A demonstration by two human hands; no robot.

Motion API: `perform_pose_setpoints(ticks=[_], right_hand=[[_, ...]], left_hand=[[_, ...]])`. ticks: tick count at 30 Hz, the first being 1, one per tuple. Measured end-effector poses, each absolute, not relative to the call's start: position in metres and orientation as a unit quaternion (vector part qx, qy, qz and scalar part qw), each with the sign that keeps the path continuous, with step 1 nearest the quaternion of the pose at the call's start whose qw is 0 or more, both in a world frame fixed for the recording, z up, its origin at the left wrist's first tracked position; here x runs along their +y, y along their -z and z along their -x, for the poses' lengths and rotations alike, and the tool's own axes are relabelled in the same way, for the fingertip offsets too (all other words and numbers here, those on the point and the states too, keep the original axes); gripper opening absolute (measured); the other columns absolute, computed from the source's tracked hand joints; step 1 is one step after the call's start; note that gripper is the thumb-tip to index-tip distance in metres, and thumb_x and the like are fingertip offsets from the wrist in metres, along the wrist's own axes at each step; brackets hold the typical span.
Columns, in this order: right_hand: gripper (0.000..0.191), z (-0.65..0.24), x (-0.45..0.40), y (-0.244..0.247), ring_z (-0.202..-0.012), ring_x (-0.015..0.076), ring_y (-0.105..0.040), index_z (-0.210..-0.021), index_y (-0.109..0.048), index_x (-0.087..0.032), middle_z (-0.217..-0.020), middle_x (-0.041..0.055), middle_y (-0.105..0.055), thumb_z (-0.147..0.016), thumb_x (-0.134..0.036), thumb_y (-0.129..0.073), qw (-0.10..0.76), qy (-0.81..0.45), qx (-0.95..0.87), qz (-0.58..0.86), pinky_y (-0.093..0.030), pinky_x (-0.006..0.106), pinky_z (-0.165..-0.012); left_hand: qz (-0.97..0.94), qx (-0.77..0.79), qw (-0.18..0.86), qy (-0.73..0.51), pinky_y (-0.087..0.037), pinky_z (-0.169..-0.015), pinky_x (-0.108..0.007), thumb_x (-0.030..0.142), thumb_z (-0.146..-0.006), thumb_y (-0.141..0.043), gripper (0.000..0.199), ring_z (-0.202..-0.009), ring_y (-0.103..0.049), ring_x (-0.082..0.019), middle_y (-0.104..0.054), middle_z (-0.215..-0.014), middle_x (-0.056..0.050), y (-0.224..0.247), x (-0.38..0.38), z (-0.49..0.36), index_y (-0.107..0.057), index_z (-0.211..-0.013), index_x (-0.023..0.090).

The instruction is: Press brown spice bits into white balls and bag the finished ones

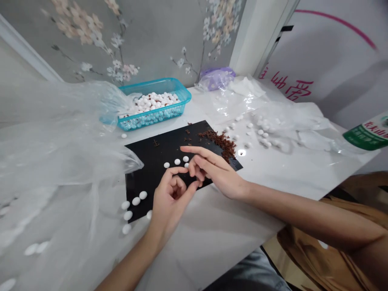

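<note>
My left hand (171, 192) and my right hand (216, 171) meet over the near edge of a black mat (145, 159). The left fingers are curled, with its index finger and thumb reaching the right fingertips. On my right hand the index finger points out to the left while the others bend inward. Whatever lies between the fingertips is hidden or too small to name. Several small white balls (177, 161) lie on the mat just beyond the fingers, one partly covered by them. A heap of small spiky brown pieces (222, 143) lies at the mat's right edge.
A blue basket (151, 119) of white balls and brown bits stands behind the mat. Clear plastic bags (60, 133) spread along the left, with more plastic (236, 95) at the back right. Loose balls (263, 134) dot the white table. A green-labelled bottle (366, 135) lies at right.
</note>
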State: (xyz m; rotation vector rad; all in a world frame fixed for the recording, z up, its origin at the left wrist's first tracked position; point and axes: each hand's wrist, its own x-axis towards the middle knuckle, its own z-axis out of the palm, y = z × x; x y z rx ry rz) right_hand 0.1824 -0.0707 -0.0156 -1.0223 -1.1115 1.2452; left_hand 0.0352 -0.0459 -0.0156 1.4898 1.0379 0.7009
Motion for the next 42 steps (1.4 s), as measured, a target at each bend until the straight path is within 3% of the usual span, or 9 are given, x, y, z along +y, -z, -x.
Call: perform_pose_setpoints(ticks=[4,9,17,22,27,30,33,38,42], right_hand=[[0.04,-0.176,-0.076,0.02,-0.082,0.0111,-0.059,-0.136,-0.034,-0.016,-0.094,0.0068,-0.063,-0.097,-0.024,-0.029,0.57,-0.452,-0.519,0.449,-0.052,0.026,-0.072],[0.043,-0.179,-0.078,0.024,-0.113,0.0142,-0.055,-0.141,-0.029,-0.023,-0.119,0.0082,-0.06,-0.098,-0.022,-0.026,0.523,-0.236,-0.703,0.42,-0.042,0.036,-0.101],[0.04,-0.178,-0.08,0.027,-0.122,0.017,-0.05,-0.138,-0.027,-0.022,-0.132,0.0126,-0.051,-0.099,-0.028,-0.02,0.501,-0.378,-0.69,0.36,-0.053,0.029,-0.084],[0.051,-0.181,-0.083,0.026,-0.125,0.0201,-0.045,-0.141,-0.016,-0.019,-0.138,0.0189,-0.042,-0.097,-0.044,-0.026,0.479,-0.468,-0.681,0.296,-0.049,0.034,-0.088],[0.07,-0.184,-0.077,0.023,-0.134,0.0255,-0.032,-0.142,-0.016,-0.009,-0.144,0.0253,-0.03,-0.092,-0.056,-0.031,0.439,-0.381,-0.762,0.284,-0.034,0.044,-0.104],[0.053,-0.202,-0.066,0.018,-0.13,0.0239,-0.038,-0.134,-0.037,-0.011,-0.136,0.019,-0.043,-0.095,-0.045,-0.028,0.38,-0.269,-0.803,0.371,-0.032,0.044,-0.105],[0.028,-0.236,-0.052,0.011,-0.108,0.0243,-0.053,-0.102,-0.062,-0.015,-0.111,0.0136,-0.061,-0.091,-0.024,-0.039,0.328,-0.102,-0.729,0.592,-0.039,0.042,-0.096],[0.02,-0.275,-0.045,0.005,-0.083,0.0256,-0.056,-0.086,-0.068,-0.014,-0.093,0.0137,-0.064,-0.078,-0.017,-0.051,0.158,-0.027,-0.611,0.775,-0.042,0.038,-0.074],[0.017,-0.273,-0.046,0.006,-0.065,0.0169,-0.053,-0.076,-0.066,-0.017,-0.082,0.0067,-0.063,-0.078,-0.015,-0.049,0.15,-0.062,-0.584,0.795,-0.037,0.03,-0.063]], left_hand=[[-0.623,0.451,0.543,-0.337,-0.03,-0.048,-0.017,0.03,-0.072,-0.067,0.026,-0.047,-0.032,-0.006,-0.036,-0.051,0.011,0.016,-0.045,-0.035,-0.052,-0.091,0.02],[-0.642,0.434,0.543,-0.325,-0.029,-0.047,-0.019,0.034,-0.074,-0.065,0.022,-0.049,-0.034,-0.007,-0.039,-0.054,0.008,0.015,-0.042,-0.032,-0.057,-0.087,0.019],[-0.671,0.37,0.596,-0.24,-0.03,-0.048,-0.021,0.038,-0.082,-0.053,0.023,-0.049,-0.038,-0.009,-0.043,-0.051,0.006,0.013,-0.044,-0.03,-0.058,-0.076,0.017],[-0.655,0.381,0.612,-0.227,-0.03,-0.047,-0.02,0.039,-0.079,-0.058,0.025,-0.049,-0.036,-0.008,-0.043,-0.053,0.005,0.012,-0.044,-0.031,-0.056,-0.068,0.016],[-0.641,0.388,0.615,-0.244,-0.032,-0.048,-0.02,0.041,-0.08,-0.056,0.028,-0.051,-0.039,-0.007,-0.044,-0.055,0.005,0.012,-0.041,-0.032,-0.055,-0.068,0.016],[-0.646,0.401,0.603,-0.241,-0.032,-0.049,-0.018,0.039,-0.081,-0.057,0.023,-0.05,-0.038,-0.007,-0.042,-0.053,0.007,0.012,-0.04,-0.032,-0.06,-0.078,0.016],[-0.635,0.428,0.592,-0.251,-0.03,-0.048,-0.016,0.039,-0.081,-0.058,0.021,-0.05,-0.036,-0.005,-0.039,-0.054,0.008,0.012,-0.04,-0.032,-0.061,-0.086,0.018],[-0.625,0.436,0.597,-0.25,-0.029,-0.048,-0.014,0.038,-0.081,-0.059,0.019,-0.05,-0.033,-0.004,-0.037,-0.054,0.009,0.012,-0.041,-0.031,-0.061,-0.085,0.019],[-0.625,0.434,0.598,-0.25,-0.03,-0.049,-0.014,0.038,-0.081,-0.059,0.019,-0.051,-0.034,-0.004,-0.038,-0.055,0.008,0.012,-0.041,-0.032,-0.061,-0.087,0.019]])
